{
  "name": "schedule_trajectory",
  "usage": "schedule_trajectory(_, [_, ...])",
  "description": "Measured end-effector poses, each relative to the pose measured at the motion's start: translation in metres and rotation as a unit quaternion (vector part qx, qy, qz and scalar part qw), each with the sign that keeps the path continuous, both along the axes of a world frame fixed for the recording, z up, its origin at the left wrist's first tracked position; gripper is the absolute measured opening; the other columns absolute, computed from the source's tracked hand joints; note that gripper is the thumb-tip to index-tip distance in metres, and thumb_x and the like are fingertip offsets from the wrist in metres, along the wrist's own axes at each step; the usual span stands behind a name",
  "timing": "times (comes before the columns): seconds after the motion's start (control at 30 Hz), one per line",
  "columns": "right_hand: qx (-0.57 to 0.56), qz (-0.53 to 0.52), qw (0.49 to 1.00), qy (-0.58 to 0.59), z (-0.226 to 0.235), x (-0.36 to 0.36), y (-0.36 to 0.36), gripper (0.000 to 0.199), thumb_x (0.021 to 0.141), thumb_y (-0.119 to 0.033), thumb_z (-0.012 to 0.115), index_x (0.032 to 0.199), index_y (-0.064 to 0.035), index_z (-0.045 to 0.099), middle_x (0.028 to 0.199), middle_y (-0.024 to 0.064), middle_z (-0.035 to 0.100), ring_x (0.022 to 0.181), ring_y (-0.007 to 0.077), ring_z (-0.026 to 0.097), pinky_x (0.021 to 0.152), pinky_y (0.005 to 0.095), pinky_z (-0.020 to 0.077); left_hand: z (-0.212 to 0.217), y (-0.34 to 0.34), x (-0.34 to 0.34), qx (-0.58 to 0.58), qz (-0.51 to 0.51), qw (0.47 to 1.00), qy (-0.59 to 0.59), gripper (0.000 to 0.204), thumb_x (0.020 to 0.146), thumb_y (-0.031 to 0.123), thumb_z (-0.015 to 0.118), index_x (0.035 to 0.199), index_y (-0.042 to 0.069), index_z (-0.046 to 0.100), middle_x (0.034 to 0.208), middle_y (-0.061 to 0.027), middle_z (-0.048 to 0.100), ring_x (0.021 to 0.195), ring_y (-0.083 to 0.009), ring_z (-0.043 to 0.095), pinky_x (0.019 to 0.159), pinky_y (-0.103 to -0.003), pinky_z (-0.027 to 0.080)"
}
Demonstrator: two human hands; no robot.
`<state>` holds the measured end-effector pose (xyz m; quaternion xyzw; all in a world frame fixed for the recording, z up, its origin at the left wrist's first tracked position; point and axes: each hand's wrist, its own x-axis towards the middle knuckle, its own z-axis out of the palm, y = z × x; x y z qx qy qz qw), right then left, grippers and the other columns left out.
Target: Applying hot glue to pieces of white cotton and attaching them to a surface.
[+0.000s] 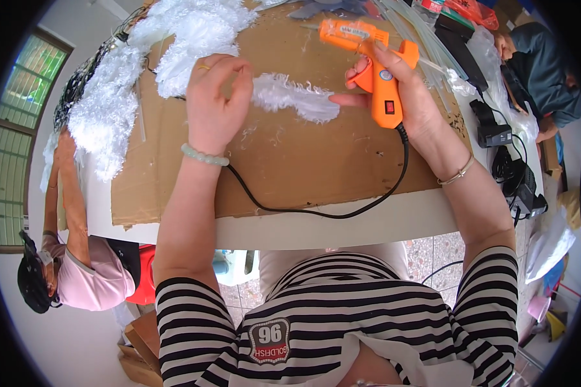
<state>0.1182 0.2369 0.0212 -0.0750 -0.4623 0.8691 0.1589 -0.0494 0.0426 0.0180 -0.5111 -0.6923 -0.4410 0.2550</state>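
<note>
My right hand [414, 97] is wrapped round an orange hot glue gun [386, 103], whose nozzle points left over the cardboard. One finger of that hand reaches out to the right end of a white fluffy strip [294, 97] lying on the cardboard. Just left of the strip, my left hand [218, 97] is closed, thumb and fingers curled together; whatever its fingertips hold is hidden. From the gun's handle a black cord [342, 214] loops across the cardboard and passes under my left wrist.
Brown cardboard [290, 168] covers much of the white table [342, 235]. White fluffy material [193, 39] is heaped at the far left, beside a person in pink [100, 274]. Clear sticks [410, 29] and black adapters [494, 132] lie to the right, near another person [542, 71].
</note>
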Motion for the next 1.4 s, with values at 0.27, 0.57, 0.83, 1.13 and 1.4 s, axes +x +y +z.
schedule_trajectory(0.27, [0.099, 0.032, 0.993, 0.047, 0.007, 0.008, 0.010, 0.029, 0.091, -0.030, 0.052, 0.088, -0.0017, 0.058, 0.084, 0.0081, 0.057, 0.083, 0.0196, 0.058, 0.077, 0.0505, 0.0553, 0.002, 0.000, 0.018, -0.105, -0.154, 0.980, 0.063, 0.007, 0.074, 0.005, 0.061, 0.081, 0.003, 0.061, 0.074, -0.0089, 0.061, 0.080, -0.0278, 0.057, 0.081, -0.036, 0.044])
schedule_trajectory(0.57, [0.068, 0.024, 0.997, -0.015, -0.009, 0.003, -0.004, 0.031, 0.088, -0.024, 0.060, 0.107, 0.0000, 0.054, 0.083, 0.0085, 0.057, 0.080, 0.0194, 0.060, 0.073, 0.0453, 0.0572, 0.021, -0.020, 0.010, -0.133, -0.120, 0.982, -0.065, 0.017, 0.067, 0.013, 0.072, 0.078, 0.005, 0.061, 0.075, -0.0082, 0.062, 0.078, -0.0283, 0.058, 0.079, -0.037, 0.045])
schedule_trajectory(0.83, [0.077, 0.060, 0.995, -0.034, -0.011, 0.002, -0.004, 0.031, 0.091, -0.028, 0.054, 0.107, -0.0017, 0.053, 0.084, 0.0071, 0.058, 0.083, 0.0183, 0.059, 0.082, 0.0450, 0.0542, 0.017, -0.043, 0.038, -0.277, -0.068, 0.956, 0.075, 0.040, 0.063, 0.011, 0.074, 0.099, 0.009, 0.057, 0.084, -0.0083, 0.062, 0.085, -0.0289, 0.058, 0.083, -0.038, 0.045])
schedule_trajectory(1.13, [0.086, 0.047, 0.994, -0.043, -0.011, 0.001, -0.004, 0.037, 0.090, -0.029, 0.056, 0.114, -0.0017, 0.050, 0.084, 0.0060, 0.057, 0.084, 0.0181, 0.059, 0.081, 0.0441, 0.0547, 0.001, -0.034, 0.022, -0.346, -0.062, 0.922, 0.160, 0.036, 0.069, -0.001, 0.062, 0.103, 0.010, 0.056, 0.082, -0.0073, 0.063, 0.085, -0.0264, 0.060, 0.091, -0.042, 0.042])
schedule_trajectory(1.4, [0.101, 0.044, 0.992, -0.056, -0.012, 0.000, -0.006, 0.038, 0.090, -0.029, 0.057, 0.114, -0.0005, 0.050, 0.085, 0.0057, 0.057, 0.085, 0.0184, 0.058, 0.080, 0.0433, 0.0551, 0.011, -0.032, 0.005, -0.297, -0.021, 0.889, 0.349, 0.023, 0.072, 0.005, 0.060, 0.094, 0.008, 0.062, 0.094, -0.0031, 0.067, 0.096, -0.0229, 0.059, 0.095, -0.046, 0.040])
